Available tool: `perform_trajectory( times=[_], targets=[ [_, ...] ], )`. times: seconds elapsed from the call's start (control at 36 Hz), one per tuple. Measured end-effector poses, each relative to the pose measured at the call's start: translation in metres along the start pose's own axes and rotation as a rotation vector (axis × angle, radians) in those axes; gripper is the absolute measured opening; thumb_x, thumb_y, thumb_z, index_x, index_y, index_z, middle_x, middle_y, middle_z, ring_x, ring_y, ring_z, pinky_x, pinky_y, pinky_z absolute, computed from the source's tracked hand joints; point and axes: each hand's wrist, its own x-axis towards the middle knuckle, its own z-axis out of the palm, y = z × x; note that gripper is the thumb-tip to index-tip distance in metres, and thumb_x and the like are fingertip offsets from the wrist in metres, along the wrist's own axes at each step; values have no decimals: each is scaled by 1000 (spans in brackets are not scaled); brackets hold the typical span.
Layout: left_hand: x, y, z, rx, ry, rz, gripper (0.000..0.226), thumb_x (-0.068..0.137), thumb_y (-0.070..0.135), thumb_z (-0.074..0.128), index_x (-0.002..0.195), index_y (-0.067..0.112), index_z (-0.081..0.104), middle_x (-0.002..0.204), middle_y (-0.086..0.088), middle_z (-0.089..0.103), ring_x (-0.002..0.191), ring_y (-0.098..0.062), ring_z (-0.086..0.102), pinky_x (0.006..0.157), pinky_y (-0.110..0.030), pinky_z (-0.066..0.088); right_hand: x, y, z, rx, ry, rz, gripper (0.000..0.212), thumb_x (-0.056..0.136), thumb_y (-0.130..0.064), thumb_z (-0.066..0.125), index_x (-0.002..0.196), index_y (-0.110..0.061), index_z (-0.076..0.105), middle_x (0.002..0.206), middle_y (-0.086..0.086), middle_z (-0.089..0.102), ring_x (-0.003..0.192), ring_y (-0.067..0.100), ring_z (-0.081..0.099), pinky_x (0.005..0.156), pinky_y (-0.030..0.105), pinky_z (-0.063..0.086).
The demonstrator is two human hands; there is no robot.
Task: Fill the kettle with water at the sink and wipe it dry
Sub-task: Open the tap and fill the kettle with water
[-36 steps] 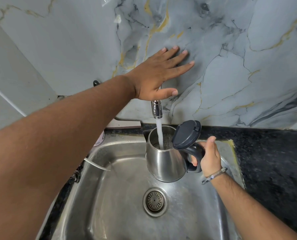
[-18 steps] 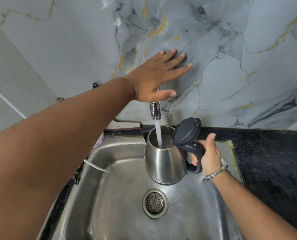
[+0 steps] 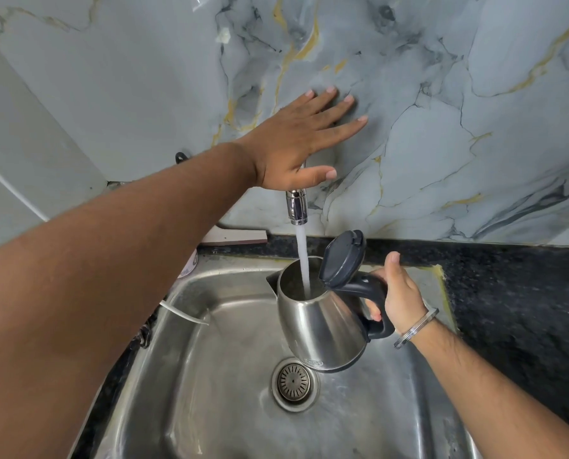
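Little has shifted since the earlier frames: the polished stainless-steel kettle with a black plastic handle [image 3: 323, 323] is seen slightly lower and nearer the round perforated drain strainer [image 3: 294, 383], while the stream of water [image 3: 303, 260] is again received through its open mouth.

The kettle is held above the brushed steel sink basin [image 3: 210, 376], its hinged dark lid [image 3: 342, 258] raised upright toward the handle side. Its long axis is tipped a little, the mouth leaning toward the wall and the base toward the viewer. The handle is enclosed by the right hand [image 3: 397, 298], fingers wrapped through the loop and thumb raised; the body lies to the left of that grip, directly under the chrome tap spout [image 3: 296, 207].

The left hand [image 3: 304, 144] is spread flat, fingers extended, with nothing grasped; it is laid over the top of the tap against the grey marble-patterned wall panel [image 3: 458, 111]. The tap's control is hidden beneath the palm, so contact cannot be confirmed.

Filling is judged to be under way. The left hand is far nearer the tap, so shutting the water off would fall to it, while the kettle is kept steady by the right. No cloth for wiping is visible.
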Motion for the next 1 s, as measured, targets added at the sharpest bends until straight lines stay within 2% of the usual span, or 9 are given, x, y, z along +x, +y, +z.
perform_trajectory(
  times=[0.11,0.19,0.36,0.58,0.69,0.81,1.0],
  targets=[
    [0,0,-1,1,4,-2,81,93,62,21,160,16,17,166,-20,15,153,-42,8,124,-51,5,0,-5,1,-17,-9,-19,96,86,-84,11,40,-9,52,33,11,44,30,22,39,46,34,39],
    [-1,0,-1,2,4,-1,81,94,61,21,160,16,17,166,-21,15,153,-42,8,124,-52,6,1,-9,1,-31,-21,-30,93,89,-79,12,39,-11,50,31,9,43,30,22,39,46,35,37],
    [-1,1,-1,-3,-1,-7,81,93,62,21,160,16,17,166,-20,14,154,-42,6,125,-52,6,3,-7,-2,-80,-37,-48,104,87,-81,13,51,8,51,31,5,44,28,20,40,42,29,38],
    [-1,1,0,-17,8,-9,80,94,61,22,160,16,17,166,-21,15,153,-42,7,125,-53,7,2,-7,1,-125,-61,-48,102,84,-86,13,45,1,50,31,4,44,29,18,41,43,29,39],
    [-1,1,0,-20,8,-11,80,94,62,22,160,17,17,166,-20,15,153,-42,7,125,-54,7,2,-4,2,-111,-45,-38,99,93,-71,11,50,10,50,31,5,44,29,19,40,44,31,39],
    [-1,1,0,-21,12,-7,80,94,62,22,160,16,18,166,-21,16,153,-43,8,124,-54,8,1,-5,3,-84,-46,-29,97,94,-66,10,48,10,50,31,8,43,29,20,39,43,28,38],
    [-1,1,0,-20,8,-11,80,94,62,22,160,16,18,166,-21,15,153,-43,7,125,-54,6,4,-2,2,-73,-55,-38,104,88,-81,11,47,6,49,34,14,44,32,23,41,45,31,40]
  ],
)
